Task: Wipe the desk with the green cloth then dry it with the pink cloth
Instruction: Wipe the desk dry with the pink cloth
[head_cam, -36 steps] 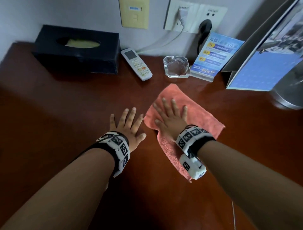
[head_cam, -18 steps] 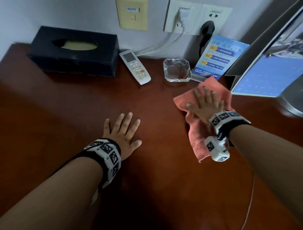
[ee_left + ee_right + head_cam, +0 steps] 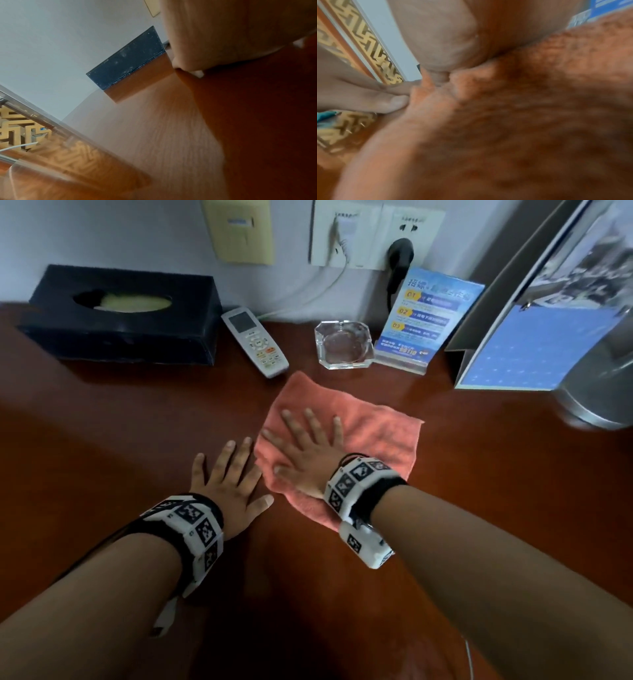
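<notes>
1. Both hands are lying flat on the desk [image 3: 102,440] with fingers spread and straight, holding nothing in a curled grip.
2. The right hand [image 3: 305,453] is pressing palm-down on the pink cloth [image 3: 373,433], covering the cloth's left part.
3. The left hand [image 3: 229,484] is resting on bare wood just beside the cloth's left edge; its thumb is pointing toward the cloth.
4. The pink cloth is lying spread near the middle of the desk, its far corner sitting close to the remote control [image 3: 255,342] and the glass ashtray [image 3: 344,344].
5. Along the desk's back edge, a black tissue box [image 3: 120,316] is standing toward the left corner, then the remote, the ashtray and a blue leaflet stand [image 3: 424,320].
6. In the right wrist view, the palm is bearing down on blurred pink pile [image 3: 522,121]; in the left wrist view, the tissue box [image 3: 126,59] is showing past the palm.
</notes>
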The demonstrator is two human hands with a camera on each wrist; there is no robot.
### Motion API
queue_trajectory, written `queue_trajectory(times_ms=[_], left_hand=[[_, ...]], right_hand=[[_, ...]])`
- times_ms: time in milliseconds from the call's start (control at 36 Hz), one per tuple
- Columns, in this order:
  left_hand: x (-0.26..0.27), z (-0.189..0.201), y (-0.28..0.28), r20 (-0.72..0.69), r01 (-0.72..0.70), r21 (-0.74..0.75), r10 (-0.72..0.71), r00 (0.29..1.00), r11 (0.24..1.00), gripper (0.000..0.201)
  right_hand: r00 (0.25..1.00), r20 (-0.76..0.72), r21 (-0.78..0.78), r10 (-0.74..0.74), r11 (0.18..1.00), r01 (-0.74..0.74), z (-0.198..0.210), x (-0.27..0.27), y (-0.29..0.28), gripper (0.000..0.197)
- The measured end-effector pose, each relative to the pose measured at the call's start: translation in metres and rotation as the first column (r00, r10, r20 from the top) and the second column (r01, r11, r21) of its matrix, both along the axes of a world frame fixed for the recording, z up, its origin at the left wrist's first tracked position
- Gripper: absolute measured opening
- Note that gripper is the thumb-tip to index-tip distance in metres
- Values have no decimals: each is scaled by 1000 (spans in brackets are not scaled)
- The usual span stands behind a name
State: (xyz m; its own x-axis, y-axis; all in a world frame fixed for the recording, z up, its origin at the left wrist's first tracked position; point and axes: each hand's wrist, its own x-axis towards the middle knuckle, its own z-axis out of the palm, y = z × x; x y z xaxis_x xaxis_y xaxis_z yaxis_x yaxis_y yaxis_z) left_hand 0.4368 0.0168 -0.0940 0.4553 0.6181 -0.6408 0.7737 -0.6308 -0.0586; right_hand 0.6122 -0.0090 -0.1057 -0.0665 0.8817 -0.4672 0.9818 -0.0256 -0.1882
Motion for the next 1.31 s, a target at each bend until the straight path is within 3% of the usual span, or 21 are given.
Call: queue_trajectory(times_ms=[83, 194, 333, 444, 556, 667, 778, 889, 944, 1000, 1139, 1306], left_hand=[[0, 1, -1, 0, 5, 25, -5, 1000, 1000, 69], [-1, 2, -1, 13, -1, 5, 1, 1000, 1000, 69], [-1, 5, 1, -14, 4, -43, -4, 1000, 999, 67], [0, 7, 2, -11, -2, -67, 1, 1000, 998, 67], [0, 8, 2, -12, -5, -79, 4, 1000, 997, 67], [2, 9, 2, -5, -21, -69, 21, 1000, 997, 67], [2, 9, 1, 8, -31, -59, 31, 999, 998, 68], [1, 7, 0, 34, -30, -44, 32, 999, 999, 68], [1, 6, 0, 33, -27, -43, 28, 999, 999, 67], [1, 6, 0, 29, -25, -46, 27, 999, 999, 67], [0, 9, 0, 37, -17, -48, 19, 999, 999, 67], [-1, 9, 0, 46, -16, -51, 19, 999, 999, 68]], right_hand=[[999, 29, 42, 17, 999, -18, 0, 23, -1, 59], [974, 74, 29, -214, 977, 213, -1, 84, -8, 64], [823, 130, 14, -553, 831, 556, 3, 150, -38, 74], [753, 129, 39, -645, 762, 646, 4, 134, -46, 75], [838, 65, 43, -541, 841, 540, 3, 77, -64, 79], [968, 50, -27, -244, 969, 246, 11, 6, -108, 82], [998, 35, -52, -47, 997, 49, 13, -36, -155, 82], [998, 44, -59, 37, 998, -35, 14, -17, -152, 80], [994, 107, -10, -7, 1000, 8, 11, 7, -136, 82], [981, 137, 31, -141, 990, 138, 6, 32, -118, 83], [928, 66, 16, -368, 930, 367, 2, 77, -74, 81], [904, 63, 26, -423, 906, 422, 0, 59, -76, 81]])
